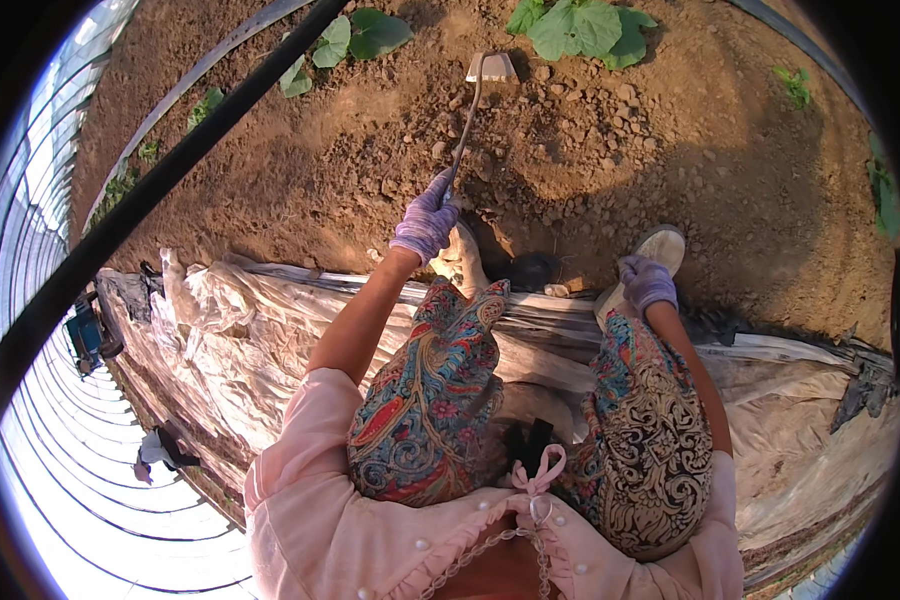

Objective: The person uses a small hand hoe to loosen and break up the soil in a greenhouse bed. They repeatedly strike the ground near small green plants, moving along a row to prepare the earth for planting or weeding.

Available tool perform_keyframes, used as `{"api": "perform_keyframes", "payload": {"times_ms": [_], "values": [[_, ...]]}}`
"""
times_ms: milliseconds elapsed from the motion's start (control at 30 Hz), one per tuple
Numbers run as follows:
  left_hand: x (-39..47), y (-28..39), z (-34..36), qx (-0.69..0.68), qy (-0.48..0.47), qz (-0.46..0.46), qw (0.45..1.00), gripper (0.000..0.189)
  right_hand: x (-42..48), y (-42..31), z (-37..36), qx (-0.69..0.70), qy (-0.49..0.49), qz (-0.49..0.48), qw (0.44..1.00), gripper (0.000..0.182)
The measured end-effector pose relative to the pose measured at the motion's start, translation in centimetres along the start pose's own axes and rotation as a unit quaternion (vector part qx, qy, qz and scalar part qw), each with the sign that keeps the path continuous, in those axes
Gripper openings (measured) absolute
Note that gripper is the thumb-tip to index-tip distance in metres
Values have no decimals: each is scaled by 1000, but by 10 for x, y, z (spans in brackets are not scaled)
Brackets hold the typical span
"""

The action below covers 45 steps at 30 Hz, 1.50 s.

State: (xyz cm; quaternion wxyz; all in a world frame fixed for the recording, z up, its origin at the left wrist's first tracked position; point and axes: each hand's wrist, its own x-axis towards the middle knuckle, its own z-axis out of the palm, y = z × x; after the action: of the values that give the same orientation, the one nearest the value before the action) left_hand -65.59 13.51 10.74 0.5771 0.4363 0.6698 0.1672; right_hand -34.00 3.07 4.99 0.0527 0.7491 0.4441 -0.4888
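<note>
My left hand (427,217), in a purple knit glove, is closed around the handle of a small hand hoe (468,124). The hoe's thin bent shank runs up to a flat metal blade (493,67), which rests on the loose brown soil (570,142) below a leafy green plant (576,30). My right hand (646,281), in a matching glove, is near my right knee, beside the light shoe (661,251); its fingers are curled, and whether they hold anything is hidden.
A dark pole (157,180) crosses the upper left. Crumpled plastic sheeting (225,337) lies under and behind my feet. Other seedlings (379,34) grow along the soil, with a grey hose or strip (187,82) nearby. Another person (163,450) is far left, near a blue machine (84,334), inside the hooped greenhouse.
</note>
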Motion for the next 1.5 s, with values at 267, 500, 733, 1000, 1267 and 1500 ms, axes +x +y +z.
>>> {"api": "perform_keyframes", "payload": {"times_ms": [267,500,733,1000,1267,1500], "values": [[-92,-53,-36,-17,-110,51,992,46,5,9,3,-14,10,-10,1000,29],[-41,-27,-28,61,-45,90,993,44,8,7,5,0,-8,-4,1000,28],[-8,-23,22,181,-81,40,979,48,11,13,8,35,-26,17,999,30],[-62,-18,-14,278,-175,185,926,48,3,3,-2,-4,-59,20,998,30],[52,43,84,268,-177,266,909,45,7,7,7,-4,-9,-12,1000,28],[-3,6,50,298,-144,154,931,47,1,0,-4,-13,-27,7,1000,27]]}}
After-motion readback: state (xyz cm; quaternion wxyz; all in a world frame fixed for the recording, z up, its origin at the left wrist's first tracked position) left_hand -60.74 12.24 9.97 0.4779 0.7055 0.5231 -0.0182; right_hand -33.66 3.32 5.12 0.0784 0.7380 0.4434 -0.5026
